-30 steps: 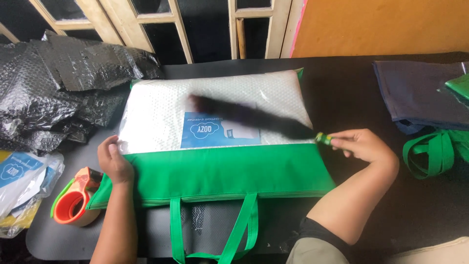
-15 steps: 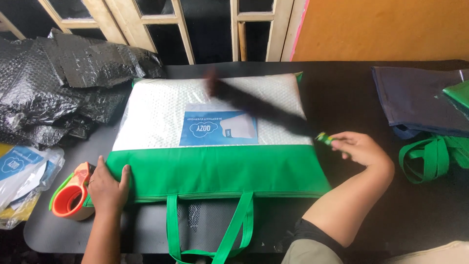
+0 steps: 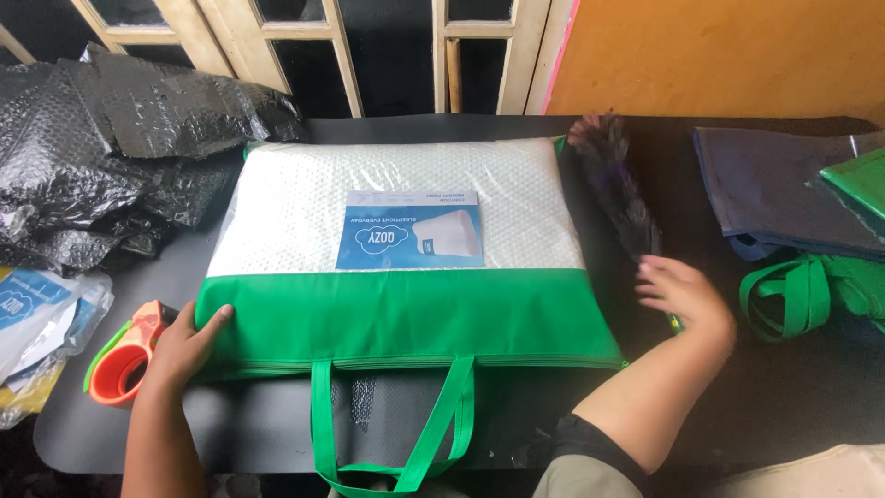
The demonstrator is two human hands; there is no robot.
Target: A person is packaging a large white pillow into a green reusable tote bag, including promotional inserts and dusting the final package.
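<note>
A white pillow in a clear-windowed green bag (image 3: 406, 318) lies flat in the middle of the black table, with a blue card (image 3: 410, 231) under the plastic. The bag's green handles (image 3: 396, 433) hang over the near edge. My left hand (image 3: 184, 346) rests flat on the bag's lower left corner, thumb on the green fabric. A dark feather duster (image 3: 616, 184) lies along the bag's right side. My right hand (image 3: 684, 300) is over its handle, whose green end shows under the palm.
Crumpled black bubble wrap (image 3: 101, 157) is piled at the left. An orange and green tape dispenser (image 3: 124, 355) sits by my left hand, with packets (image 3: 37, 314) beyond it. Folded blue and green bags (image 3: 793, 203) lie at the right. Window frames (image 3: 332, 46) stand behind.
The duster has swung from lying across the pillow's clear window to the bag's right side. My right hand moved closer to the bag. My left hand shifted onto the bag's corner.
</note>
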